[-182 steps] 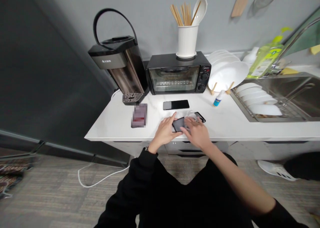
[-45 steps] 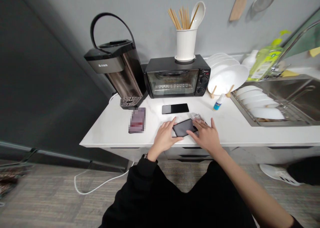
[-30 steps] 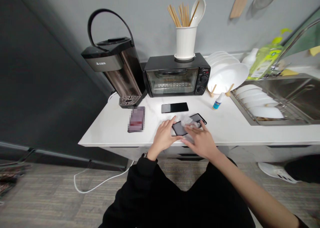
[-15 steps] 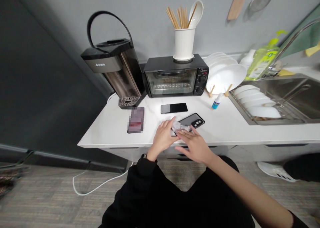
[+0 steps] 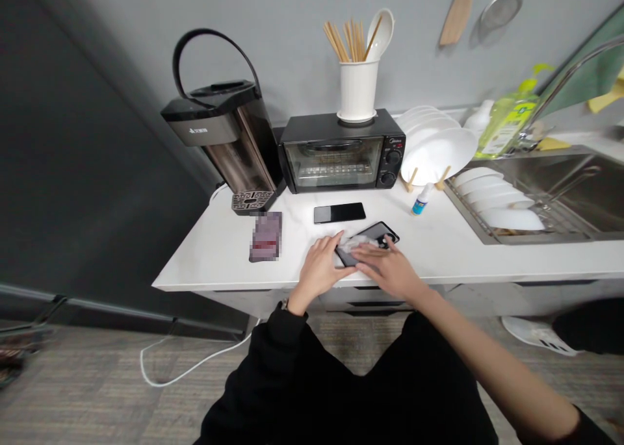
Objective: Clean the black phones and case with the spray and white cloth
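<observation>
A dark phone case (image 5: pixel 348 258) with round camera openings lies tilted near the counter's front edge. My left hand (image 5: pixel 319 266) grips its left end between thumb and fingers. My right hand (image 5: pixel 387 269) presses a crumpled white tissue (image 5: pixel 358 240) against the case's surface, its fingers partly covering the camera end. Just behind lies a black phone (image 5: pixel 340 213), flat and apart from both hands. Off to the right stands a small spray bottle (image 5: pixel 420 200) with a blue label.
On the left are a pixelated purple item (image 5: pixel 266 237) and a water dispenser (image 5: pixel 229 139). Behind stands a toaster oven (image 5: pixel 336 162) carrying a white utensil holder (image 5: pixel 358 91). White plates (image 5: pixel 439 152) and a sink (image 5: pixel 575 201) with dishes are to the right. Someone's shoe (image 5: pixel 536 334) shows below.
My right hand has slid rightward along the case with the tissue, now reaching the camera end and uncovering more of the lower left part. My left hand stays nearly in place.
</observation>
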`<state>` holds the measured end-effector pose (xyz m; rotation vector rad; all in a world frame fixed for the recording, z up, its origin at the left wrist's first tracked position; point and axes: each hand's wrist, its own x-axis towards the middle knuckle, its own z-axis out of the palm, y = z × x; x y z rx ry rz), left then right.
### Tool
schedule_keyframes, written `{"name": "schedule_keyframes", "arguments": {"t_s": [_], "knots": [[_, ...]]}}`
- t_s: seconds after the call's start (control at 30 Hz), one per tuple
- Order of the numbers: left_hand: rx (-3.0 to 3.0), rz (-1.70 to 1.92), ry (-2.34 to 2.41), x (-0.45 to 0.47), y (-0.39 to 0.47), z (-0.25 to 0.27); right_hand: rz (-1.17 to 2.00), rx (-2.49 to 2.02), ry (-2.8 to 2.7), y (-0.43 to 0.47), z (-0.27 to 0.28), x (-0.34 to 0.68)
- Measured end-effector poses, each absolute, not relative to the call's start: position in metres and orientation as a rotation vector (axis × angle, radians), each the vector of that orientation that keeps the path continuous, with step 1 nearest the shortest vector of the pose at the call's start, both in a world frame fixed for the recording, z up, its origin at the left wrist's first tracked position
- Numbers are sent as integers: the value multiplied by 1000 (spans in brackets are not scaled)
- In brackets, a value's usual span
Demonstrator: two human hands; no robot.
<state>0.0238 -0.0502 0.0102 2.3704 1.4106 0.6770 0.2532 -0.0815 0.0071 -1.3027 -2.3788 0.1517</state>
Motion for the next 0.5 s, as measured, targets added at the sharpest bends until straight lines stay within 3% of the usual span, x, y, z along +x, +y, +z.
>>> {"name": "schedule_keyframes", "arguments": {"t_s": [0.13, 0.33, 0.5], "knots": [[2347, 706, 1407, 25, -51, 11, -70, -1546, -2245, -68, 7, 266], [2373, 662, 1393, 23, -50, 11, 150, -1196, -2446, -94, 5, 239], [2351, 686, 1402, 24, -50, 13, -39, -1496, -2249, -64, 3, 273]]}}
